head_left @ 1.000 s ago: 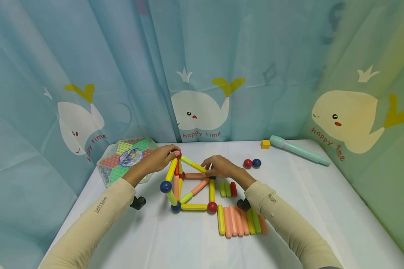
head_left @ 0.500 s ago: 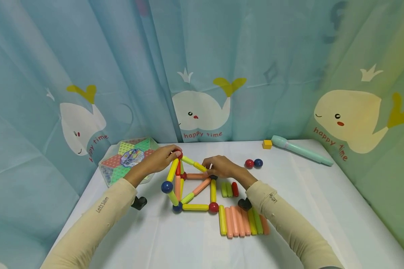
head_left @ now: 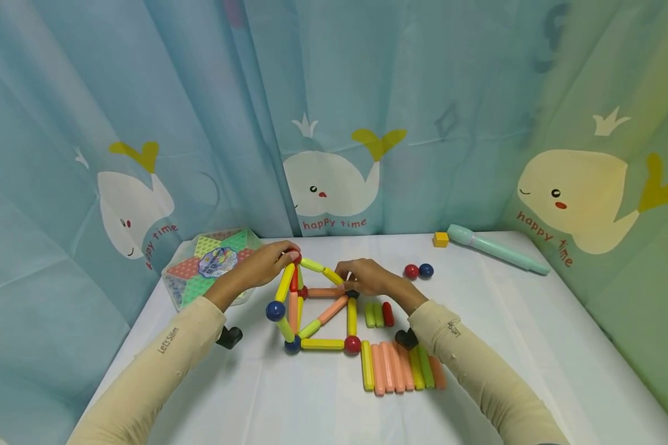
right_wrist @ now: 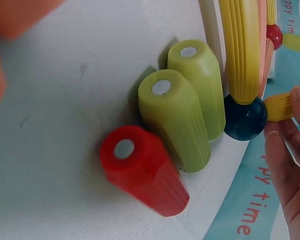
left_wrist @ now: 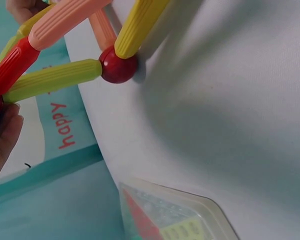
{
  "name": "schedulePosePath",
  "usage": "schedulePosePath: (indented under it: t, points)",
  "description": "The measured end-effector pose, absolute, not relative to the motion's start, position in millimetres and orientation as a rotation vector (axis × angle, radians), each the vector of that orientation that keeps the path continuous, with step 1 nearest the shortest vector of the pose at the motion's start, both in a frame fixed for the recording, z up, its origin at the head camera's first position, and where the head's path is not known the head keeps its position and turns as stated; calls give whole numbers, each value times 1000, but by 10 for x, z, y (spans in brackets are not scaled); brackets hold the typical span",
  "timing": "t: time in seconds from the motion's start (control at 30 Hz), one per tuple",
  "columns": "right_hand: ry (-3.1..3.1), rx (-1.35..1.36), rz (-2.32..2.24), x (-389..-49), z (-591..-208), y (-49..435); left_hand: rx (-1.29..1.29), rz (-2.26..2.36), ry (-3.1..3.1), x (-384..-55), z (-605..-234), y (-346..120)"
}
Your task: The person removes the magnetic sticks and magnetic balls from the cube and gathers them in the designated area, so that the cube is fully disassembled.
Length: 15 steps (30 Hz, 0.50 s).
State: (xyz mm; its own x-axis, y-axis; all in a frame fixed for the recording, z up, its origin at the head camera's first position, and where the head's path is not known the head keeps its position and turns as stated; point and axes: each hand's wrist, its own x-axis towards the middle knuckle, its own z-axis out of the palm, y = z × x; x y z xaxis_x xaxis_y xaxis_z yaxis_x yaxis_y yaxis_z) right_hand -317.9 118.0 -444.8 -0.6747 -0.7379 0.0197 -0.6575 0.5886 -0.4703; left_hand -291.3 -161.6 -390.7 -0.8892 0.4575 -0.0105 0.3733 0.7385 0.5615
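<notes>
Fingers of the left hand pinch the top red ball; the right hand pinches a yellow stick. Their stick frame stands on the table, its bottom square joined; short sticks, long sticks and two balls lie loose, seemingly left to add.

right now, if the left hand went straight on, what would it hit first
The red ball the left hand touches; beyond, probably the light green stick running right from it, though depth is unclear.

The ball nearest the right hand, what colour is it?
The ball is dark blue, clearest in the right wrist view.
</notes>
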Motion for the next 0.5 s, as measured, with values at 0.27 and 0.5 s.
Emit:
schedulePosePath:
  t: [0.27,0.5]
  points:
    - [2626,-1119,-667,-3196,-4451,1212,679,847,2799,-2914,-3908,-1645]
    - [2602,-1135,-683,-3215,-4471,1237,669,866,2793,-2920,-3926,-1642]
